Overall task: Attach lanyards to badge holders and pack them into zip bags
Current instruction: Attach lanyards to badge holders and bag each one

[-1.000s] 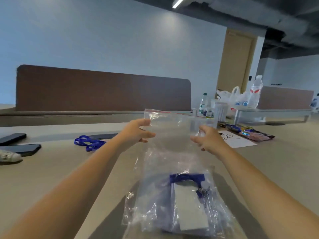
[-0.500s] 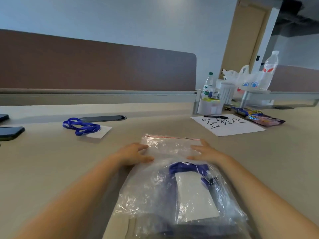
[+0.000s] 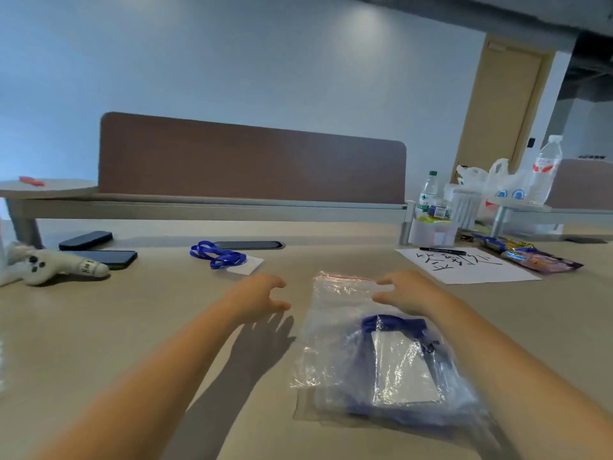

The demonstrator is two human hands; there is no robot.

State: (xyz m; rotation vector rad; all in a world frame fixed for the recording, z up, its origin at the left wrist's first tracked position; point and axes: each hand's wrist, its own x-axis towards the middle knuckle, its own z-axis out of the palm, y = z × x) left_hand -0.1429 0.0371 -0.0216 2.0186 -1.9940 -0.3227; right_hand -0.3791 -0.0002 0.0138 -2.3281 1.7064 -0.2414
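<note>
Nearest me: one clear zip bag (image 3: 335, 356) lying flat on the beige desk (image 3: 99, 343), red zip strip at the far end. Inside it, one badge holder (image 3: 403, 368) with a white card and one blue lanyard (image 3: 393, 322) bunched along its top edge. So one set is packed.

Hands just past that. Left hand (image 3: 257, 297) hovers above the desk left of the bag, fingers spread and loosely curled, holding nothing, apart from the bag. Right hand (image 3: 409, 292) is over the bag's top right corner, fingers relaxed, nothing pinched; can't tell if the fingertips actually touch the film.

Handling guess: the bag is thin, crinkly film, light and floppy, probably slippery on this desk. The card inside gives the only stiffness. It'll sag if lifted by one corner. Best hold looks like the zip strip, pinched at both ends; that edge is thicker and it's where sealing happens. Whether the zip is fully closed, can't tell.

Further out, left of centre: one loose lanyard (image 3: 217, 255) coiled by one loose badge card (image 3: 245, 264). That's likely the next set.

Far left: two phones (image 3: 99, 249), one plush toy (image 3: 49, 265). Far right: one sheet of paper (image 3: 464, 265) with one pen (image 3: 442, 251), snack packets (image 3: 527, 255), two water bottles (image 3: 428, 192). No spare bags visible.
</note>
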